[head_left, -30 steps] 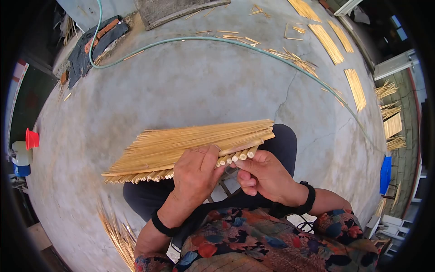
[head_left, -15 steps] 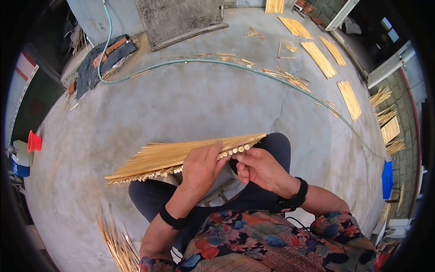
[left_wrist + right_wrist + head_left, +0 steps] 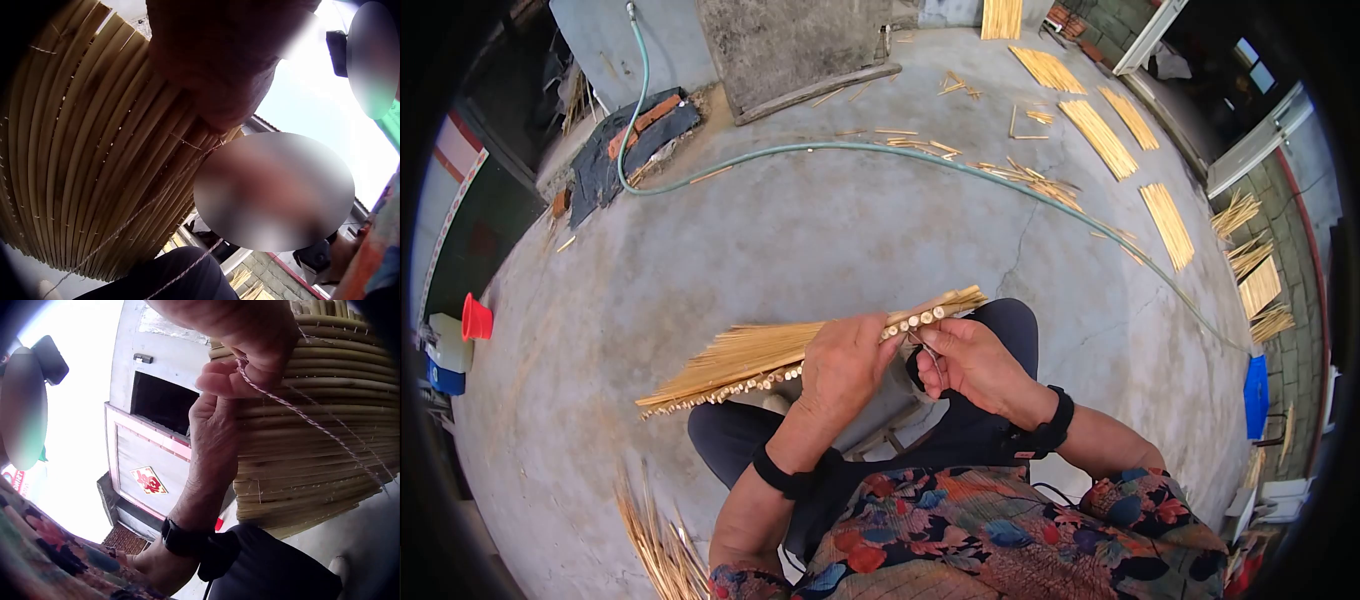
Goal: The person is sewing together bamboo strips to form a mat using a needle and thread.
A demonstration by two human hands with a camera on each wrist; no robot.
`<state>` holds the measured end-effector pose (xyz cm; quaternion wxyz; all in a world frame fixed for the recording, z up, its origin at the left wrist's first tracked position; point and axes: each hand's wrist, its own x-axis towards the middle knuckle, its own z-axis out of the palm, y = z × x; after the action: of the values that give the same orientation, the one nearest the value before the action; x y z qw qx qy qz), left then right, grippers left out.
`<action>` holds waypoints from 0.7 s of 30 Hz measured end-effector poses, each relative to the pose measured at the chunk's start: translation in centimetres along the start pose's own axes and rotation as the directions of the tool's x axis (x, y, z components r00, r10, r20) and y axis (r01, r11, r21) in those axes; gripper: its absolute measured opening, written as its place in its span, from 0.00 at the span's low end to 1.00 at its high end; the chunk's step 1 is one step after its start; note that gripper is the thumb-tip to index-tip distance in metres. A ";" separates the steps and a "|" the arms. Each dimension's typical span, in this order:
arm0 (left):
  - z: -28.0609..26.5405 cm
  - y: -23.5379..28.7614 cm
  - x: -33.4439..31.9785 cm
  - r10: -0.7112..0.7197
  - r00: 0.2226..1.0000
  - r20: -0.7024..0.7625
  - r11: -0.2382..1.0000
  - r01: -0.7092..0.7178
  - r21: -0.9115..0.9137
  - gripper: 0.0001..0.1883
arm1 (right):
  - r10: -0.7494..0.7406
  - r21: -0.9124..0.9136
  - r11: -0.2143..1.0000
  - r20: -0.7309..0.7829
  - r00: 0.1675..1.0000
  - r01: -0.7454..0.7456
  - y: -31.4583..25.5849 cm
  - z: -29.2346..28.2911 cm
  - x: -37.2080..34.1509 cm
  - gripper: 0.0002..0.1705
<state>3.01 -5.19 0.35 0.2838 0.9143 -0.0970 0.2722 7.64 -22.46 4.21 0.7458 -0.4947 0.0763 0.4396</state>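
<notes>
A mat of straw-coloured stalks (image 3: 745, 352), stitched side by side with thread, lies slanted over the person's lap, its cut ends facing the body. The left hand (image 3: 845, 372) grips its near edge, fingers over the top. Just right of it, the right hand (image 3: 982, 372) pinches a red-and-white twisted string (image 3: 294, 411) by the cut stalk ends. In the left wrist view the string runs across the mat's underside (image 3: 81, 137), where short stitches show. The right fingertips are partly hidden behind the thumb in the head view.
A green hose (image 3: 800, 148) curves over the concrete floor. Stalk mats (image 3: 1097, 138) and loose stalk pieces (image 3: 1040, 182) lie at the far right. A stalk bundle (image 3: 658, 530) is at the lower left, a red bucket (image 3: 476, 317) at the left, a blue container (image 3: 1256, 397) at the right.
The head view has tilted up, showing more of the far wall. The mat's face has tipped to a flatter angle. The right hand stays at the stalk ends, its fingers slightly shifted.
</notes>
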 end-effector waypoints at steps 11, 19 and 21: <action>-2.4 -2.3 1.9 -0.064 0.992 -0.110 0.996 0.070 0.053 0.12 | -0.671 -0.861 0.152 0.270 0.690 0.485 -1.8 -1.1 -1.8 0.16; -4.6 -1.3 -1.7 0.021 0.990 -0.139 0.999 -0.016 0.035 0.15 | -0.037 -0.127 0.991 0.086 0.996 0.048 -1.5 -1.3 -2.3 0.33; -5.1 -0.3 -2.8 0.054 0.991 -0.125 0.998 -0.049 0.043 0.18 | 0.023 -0.080 0.997 0.068 0.997 -0.017 -0.9 -1.1 -3.0 0.37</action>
<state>-1.43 -1.98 2.18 0.2637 0.8980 -0.0971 0.3386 6.83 -25.23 5.94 0.7232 -0.5078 0.0379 0.4667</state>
